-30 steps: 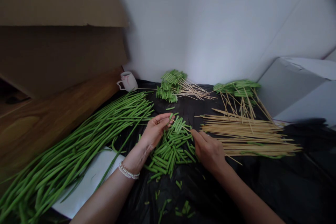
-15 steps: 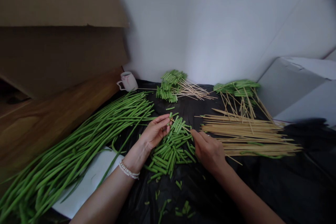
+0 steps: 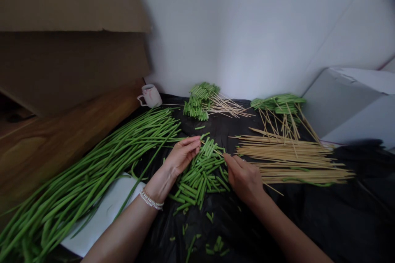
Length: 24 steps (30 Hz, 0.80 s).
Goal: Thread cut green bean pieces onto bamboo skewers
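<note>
My right hand (image 3: 245,176) is closed around a thin bamboo skewer (image 3: 218,153), which points left over the pile of cut green bean pieces (image 3: 200,176). At the skewer's other end, the fingers of my left hand (image 3: 183,155) are pinched together. They close on a short green bean piece at the tip, mostly hidden by the fingers. Long uncut green beans (image 3: 101,164) lie to the left of my left hand. A row of bare bamboo skewers (image 3: 290,152) is spread out to the right of my right hand.
Skewered bean pieces lie in a stack (image 3: 202,98) at the back middle and another stack (image 3: 279,102) at the back right. A mug (image 3: 151,95) stands near the wall. A cardboard box (image 3: 74,53) rises at left, a white box (image 3: 354,102) at right. Black plastic sheeting (image 3: 243,230) covers the surface.
My left fingers have closed further over the skewer's tip, and the bean piece that stuck up between them is now mostly covered. My right hand has shifted very slightly.
</note>
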Tool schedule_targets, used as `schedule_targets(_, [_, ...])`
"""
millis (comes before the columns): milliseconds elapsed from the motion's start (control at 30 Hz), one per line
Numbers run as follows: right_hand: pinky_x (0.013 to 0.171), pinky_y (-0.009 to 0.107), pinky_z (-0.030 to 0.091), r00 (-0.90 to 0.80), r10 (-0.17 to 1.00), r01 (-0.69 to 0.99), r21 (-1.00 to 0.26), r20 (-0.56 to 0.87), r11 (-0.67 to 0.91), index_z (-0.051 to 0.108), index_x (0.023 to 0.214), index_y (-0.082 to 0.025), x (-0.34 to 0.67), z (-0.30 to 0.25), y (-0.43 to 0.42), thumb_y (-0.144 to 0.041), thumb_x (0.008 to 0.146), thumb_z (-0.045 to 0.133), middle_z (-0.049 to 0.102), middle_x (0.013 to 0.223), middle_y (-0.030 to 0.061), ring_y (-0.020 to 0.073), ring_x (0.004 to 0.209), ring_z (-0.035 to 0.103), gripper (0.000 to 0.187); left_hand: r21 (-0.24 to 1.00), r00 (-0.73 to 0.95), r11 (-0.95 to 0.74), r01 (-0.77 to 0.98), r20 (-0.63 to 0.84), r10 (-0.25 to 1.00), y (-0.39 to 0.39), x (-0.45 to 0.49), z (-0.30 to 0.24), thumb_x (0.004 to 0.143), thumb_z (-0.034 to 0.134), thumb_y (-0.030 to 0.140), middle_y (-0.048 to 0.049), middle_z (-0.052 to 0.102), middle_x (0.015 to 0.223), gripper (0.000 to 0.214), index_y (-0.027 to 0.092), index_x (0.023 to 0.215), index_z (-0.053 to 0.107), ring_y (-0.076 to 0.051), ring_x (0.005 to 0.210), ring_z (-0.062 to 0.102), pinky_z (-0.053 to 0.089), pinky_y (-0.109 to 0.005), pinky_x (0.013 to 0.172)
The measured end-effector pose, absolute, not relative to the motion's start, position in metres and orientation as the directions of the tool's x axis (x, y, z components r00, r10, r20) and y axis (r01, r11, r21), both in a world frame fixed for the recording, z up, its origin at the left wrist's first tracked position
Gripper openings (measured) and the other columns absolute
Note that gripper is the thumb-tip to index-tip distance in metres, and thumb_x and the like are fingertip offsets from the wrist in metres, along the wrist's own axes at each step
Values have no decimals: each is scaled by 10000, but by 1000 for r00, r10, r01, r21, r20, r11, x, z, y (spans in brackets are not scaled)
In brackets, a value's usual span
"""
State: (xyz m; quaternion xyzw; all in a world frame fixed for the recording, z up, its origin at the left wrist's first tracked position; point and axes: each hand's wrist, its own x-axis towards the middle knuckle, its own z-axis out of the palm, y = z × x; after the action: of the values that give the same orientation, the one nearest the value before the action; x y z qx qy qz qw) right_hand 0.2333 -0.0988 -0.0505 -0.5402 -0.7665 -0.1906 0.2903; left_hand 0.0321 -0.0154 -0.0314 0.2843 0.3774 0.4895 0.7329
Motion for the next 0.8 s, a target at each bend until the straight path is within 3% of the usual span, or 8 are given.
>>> schedule_targets(567, [593, 259, 309, -247, 699, 929, -41, 671, 367, 658, 1072, -178, 232, -51, -99, -133, 915, 414, 591, 677, -14, 109, 594, 515, 294, 833, 311, 365, -415, -248, 918, -14, 28, -30, 612, 840, 163, -12, 674, 731, 241, 111, 815, 721, -57, 601, 576, 456, -168, 579])
schedule_targets(800, [588, 257, 309, -233, 693, 926, -62, 682, 373, 661, 1052, -176, 231, -51, -99, -133, 912, 415, 601, 681, -12, 108, 594, 517, 287, 814, 297, 410, -411, -306, 905, -16, 30, -24, 579, 852, 139, -18, 674, 701, 240, 96, 771, 714, -59, 616, 579, 449, -163, 601])
